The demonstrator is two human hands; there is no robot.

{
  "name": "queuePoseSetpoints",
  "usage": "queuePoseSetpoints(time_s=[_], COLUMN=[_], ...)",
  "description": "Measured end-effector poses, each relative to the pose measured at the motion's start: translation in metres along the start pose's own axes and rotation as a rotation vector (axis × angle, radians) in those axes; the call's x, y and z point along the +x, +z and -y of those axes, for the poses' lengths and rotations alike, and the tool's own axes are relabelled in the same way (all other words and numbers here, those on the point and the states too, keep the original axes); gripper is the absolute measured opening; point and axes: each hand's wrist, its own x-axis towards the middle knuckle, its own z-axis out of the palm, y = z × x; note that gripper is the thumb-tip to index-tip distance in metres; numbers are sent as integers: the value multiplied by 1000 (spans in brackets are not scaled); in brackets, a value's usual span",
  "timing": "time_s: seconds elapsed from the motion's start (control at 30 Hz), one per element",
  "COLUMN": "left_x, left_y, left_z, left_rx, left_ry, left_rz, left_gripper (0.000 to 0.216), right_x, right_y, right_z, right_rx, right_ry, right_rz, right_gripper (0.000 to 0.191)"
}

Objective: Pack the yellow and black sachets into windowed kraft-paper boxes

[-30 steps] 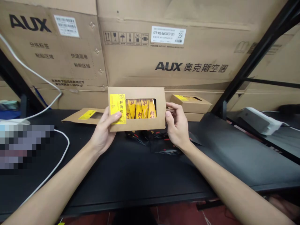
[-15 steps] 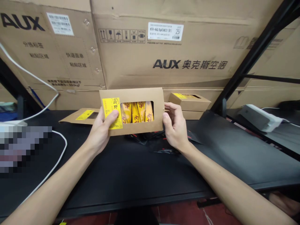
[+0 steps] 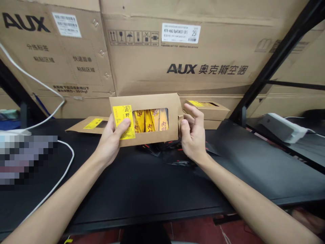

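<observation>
A brown kraft-paper box with a clear window is held up above the black table. Yellow sachets with red print show through the window, and a yellow label covers the box's left part. My left hand grips the left end, thumb on the label, the other fingers hidden behind. At the right end, my right hand has curled fingers and thumb at the small end flap, which stands out from the box. Below the box lie several dark packets with red marks.
Two stacked kraft boxes stand behind my right hand. A flat kraft box with a yellow label lies at left. Large AUX cartons line the back. A white cable runs along the left; a white device sits at right.
The box's right end flap has come out from the end, and my right hand has moved slightly right with its fingers at it. My left hand keeps its grip.
</observation>
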Motion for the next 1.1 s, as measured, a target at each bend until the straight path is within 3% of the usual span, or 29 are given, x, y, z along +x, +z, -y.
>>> queuePoseSetpoints(time_s=[0.27,0.47,0.63,0.77,0.97,1.1], left_x=[2,4,4,4,4,5], left_y=[-2,-1,0,1,1,-1], left_z=[2,2,2,2,5,7], left_rx=[-34,-45,-38,0,33,53], left_ry=[-4,-8,17,20,16,14], left_rz=[-4,-68,-78,-61,-111,-93], left_gripper=[58,52,47,49,72,65], right_x=[6,8,10,10,7,5], right_y=[-9,-5,-8,-9,-2,-1], right_z=[10,-14,-13,7,15,15], right_rx=[-50,-212,-388,-282,-104,-93], right_ry=[28,63,-87,-199,53,105], right_rz=[35,23,-48,52,177,188], right_gripper=[36,30,23,26,33,40])
